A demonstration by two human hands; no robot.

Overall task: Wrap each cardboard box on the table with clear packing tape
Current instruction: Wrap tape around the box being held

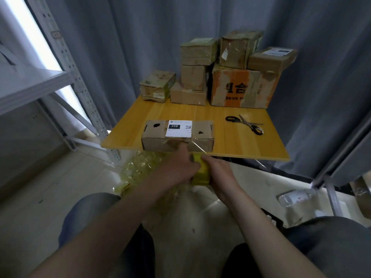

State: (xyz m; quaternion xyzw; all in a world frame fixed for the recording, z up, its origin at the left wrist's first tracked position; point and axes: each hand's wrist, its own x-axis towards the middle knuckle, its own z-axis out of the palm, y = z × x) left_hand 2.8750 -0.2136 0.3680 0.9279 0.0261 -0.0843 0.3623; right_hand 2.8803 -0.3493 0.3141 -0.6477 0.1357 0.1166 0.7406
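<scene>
**Item 1, work piece.** Long, low brown cardboard box with a white shipping label marked "220". It lies lengthwise at the near edge of the yellow wooden tabletop, left of centre, with torn holes in its top face.

**Item 2, tape.** Yellowish roll of clear packing tape, held just below the table's near edge, between both hands. A clear strip of tape runs taut from the box's near face down to the roll.

**Item 3, left hand**. One finger is stretched forward onto the box's near face, beside where the strip is attached. The other fingers bend against the roll's left side; whether they grip it cannot be told.

**Item 4, right hand**. Fingers are wrapped round the roll's right side, holding it.

**Item 5, tool.** Black-handled scissors, blades apart, lying flat on the tabletop to the right, well apart from the box.

**Item 6, stock.** Worn cardboard boxes along the far edge:
- a small box at far left
- a stack of three boxes in the middle
- a large box with orange markings at right, carrying two more on top

**Item 7, surroundings.**
- grey curtain behind the table
- grey metal shelving at left
- crumpled yellowish tape waste on the floor under the table's near edge
- clear plastic bottle lying on the floor at right
</scene>
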